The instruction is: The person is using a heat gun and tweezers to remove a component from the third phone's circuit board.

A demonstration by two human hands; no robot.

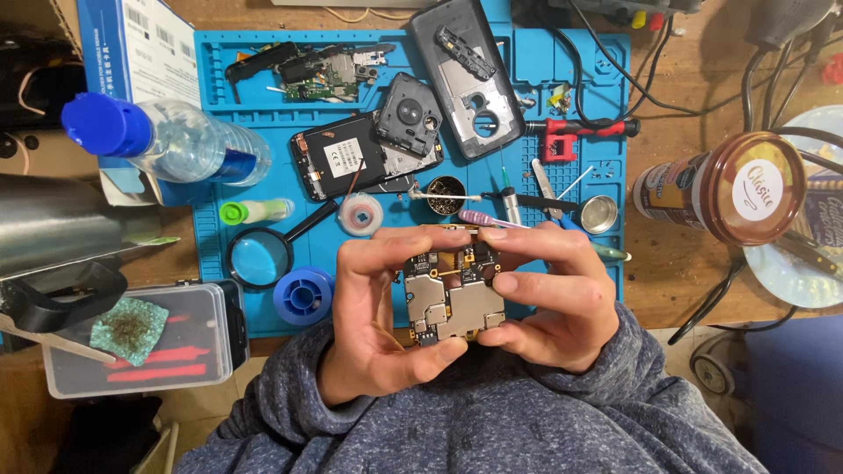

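Grey fleece sleeves (492, 421) nearest; above them, left hand (373, 307) and right hand (553, 298) both closed on one phone circuit board (452, 298) with metal shields, held between fingertips above the near edge of a blue repair mat (255, 66) on the bench (676, 281). Opened phone body (351, 162), magnifier (261, 257) and solder spool (303, 296) lie on the mat.

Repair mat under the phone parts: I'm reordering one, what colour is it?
Bright blue; the ridged rubber repair mat shows best in the head view.
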